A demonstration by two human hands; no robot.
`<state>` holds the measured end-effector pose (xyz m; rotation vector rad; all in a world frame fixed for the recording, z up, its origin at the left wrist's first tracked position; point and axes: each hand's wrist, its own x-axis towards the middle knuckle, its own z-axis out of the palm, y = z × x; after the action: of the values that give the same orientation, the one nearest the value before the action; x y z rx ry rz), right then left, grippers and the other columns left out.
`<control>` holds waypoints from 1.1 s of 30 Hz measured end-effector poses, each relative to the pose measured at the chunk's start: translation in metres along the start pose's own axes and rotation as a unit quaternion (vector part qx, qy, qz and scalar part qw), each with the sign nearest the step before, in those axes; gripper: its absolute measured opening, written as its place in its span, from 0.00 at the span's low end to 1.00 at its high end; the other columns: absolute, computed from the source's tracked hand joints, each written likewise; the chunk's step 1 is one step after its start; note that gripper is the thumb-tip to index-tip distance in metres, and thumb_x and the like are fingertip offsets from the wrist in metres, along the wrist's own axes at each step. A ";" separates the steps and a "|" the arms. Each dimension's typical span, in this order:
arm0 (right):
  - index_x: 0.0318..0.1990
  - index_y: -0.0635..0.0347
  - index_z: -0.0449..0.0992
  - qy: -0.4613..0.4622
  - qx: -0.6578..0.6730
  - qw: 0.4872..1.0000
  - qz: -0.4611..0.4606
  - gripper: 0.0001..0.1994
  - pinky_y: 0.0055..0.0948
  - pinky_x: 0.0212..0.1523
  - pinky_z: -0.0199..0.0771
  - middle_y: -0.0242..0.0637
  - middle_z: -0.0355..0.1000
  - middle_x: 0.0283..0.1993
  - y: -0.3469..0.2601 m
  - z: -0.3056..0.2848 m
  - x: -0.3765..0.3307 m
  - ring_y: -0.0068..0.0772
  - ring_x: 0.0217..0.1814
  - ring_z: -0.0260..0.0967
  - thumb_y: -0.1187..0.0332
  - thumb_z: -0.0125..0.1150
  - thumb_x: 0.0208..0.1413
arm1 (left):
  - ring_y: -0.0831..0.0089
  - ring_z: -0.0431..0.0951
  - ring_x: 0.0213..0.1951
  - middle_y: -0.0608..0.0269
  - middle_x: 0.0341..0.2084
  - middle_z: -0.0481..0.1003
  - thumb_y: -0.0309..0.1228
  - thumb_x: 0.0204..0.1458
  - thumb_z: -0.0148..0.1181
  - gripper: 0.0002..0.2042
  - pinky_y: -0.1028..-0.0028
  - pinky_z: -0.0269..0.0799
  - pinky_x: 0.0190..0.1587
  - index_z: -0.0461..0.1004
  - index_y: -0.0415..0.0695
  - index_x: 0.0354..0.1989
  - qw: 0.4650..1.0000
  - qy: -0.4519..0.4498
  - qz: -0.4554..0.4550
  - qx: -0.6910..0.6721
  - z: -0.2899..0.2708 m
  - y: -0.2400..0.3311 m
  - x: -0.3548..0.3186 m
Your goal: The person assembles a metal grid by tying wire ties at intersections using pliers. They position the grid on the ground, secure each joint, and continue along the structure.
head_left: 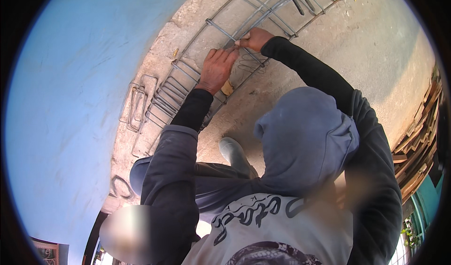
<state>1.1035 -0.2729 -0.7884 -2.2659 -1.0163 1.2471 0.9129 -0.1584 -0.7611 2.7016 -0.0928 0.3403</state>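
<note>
Shirt [286, 232]: whitish with dark lettering, nearest the camera, flanked by dark sleeves [164, 157]; a bent knee [305, 133] in blue-grey cloth rises before it on the right.
Wall [70, 100]: plain blue, curving along the whole left side.
Floor [366, 67]: rough concrete, partly in shade.
Steel cage [221, 30]: long rods joined by rectangular hoops, lying on the concrete ahead of the person, slanting from lower left to the upper right; several hoops sit bunched near its lower end.
Stacked wood [418, 138]: brown strips at the far right edge.
Bent rods [136, 103]: loose, beside the bunched hoops, toward the blue side.
Left hand [218, 70]: over the cage, fingers curled toward a rod crossing.
Right hand [257, 39]: at the same crossing, fingers drawn together, tips just beside the left hand's; what either pinches is too small to tell.
Boot [233, 153]: pale grey, below the cage.
Pliers [298, 5]: red-and-black handles, lying across the cage's upper part.
</note>
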 end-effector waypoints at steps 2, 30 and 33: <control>0.39 0.69 0.81 0.016 -0.022 0.999 -0.017 0.29 0.44 0.44 0.75 0.57 0.77 0.37 -0.002 0.001 -0.002 0.56 0.41 0.76 0.44 0.61 0.56 | 0.64 0.75 0.46 0.60 0.43 0.77 0.28 0.58 0.59 0.11 0.61 0.69 0.51 0.72 0.42 0.48 1.000 -0.014 0.001 -0.003 -0.002 0.000 -0.004; 0.37 0.61 0.81 0.142 -0.085 0.986 0.012 0.19 0.49 0.45 0.73 0.53 0.77 0.38 -0.036 0.015 -0.038 0.58 0.45 0.74 0.51 0.58 0.60 | 0.58 0.81 0.47 0.51 0.38 0.82 0.34 0.52 0.64 0.14 0.57 0.70 0.52 0.80 0.45 0.45 0.792 -0.007 -0.575 -0.205 0.025 0.013 0.044; 0.37 0.60 0.81 0.148 -0.079 0.986 0.024 0.19 0.49 0.44 0.73 0.52 0.77 0.37 -0.029 0.004 -0.046 0.58 0.44 0.74 0.52 0.58 0.60 | 0.65 0.82 0.43 0.54 0.39 0.82 0.30 0.54 0.61 0.08 0.70 0.75 0.45 0.82 0.49 0.41 0.833 -0.082 -0.519 -0.175 0.056 -0.001 0.055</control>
<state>1.0719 -0.2875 -0.7461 -2.5143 -0.9815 0.8363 0.9789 -0.1813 -0.7968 2.0181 1.1061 -0.2294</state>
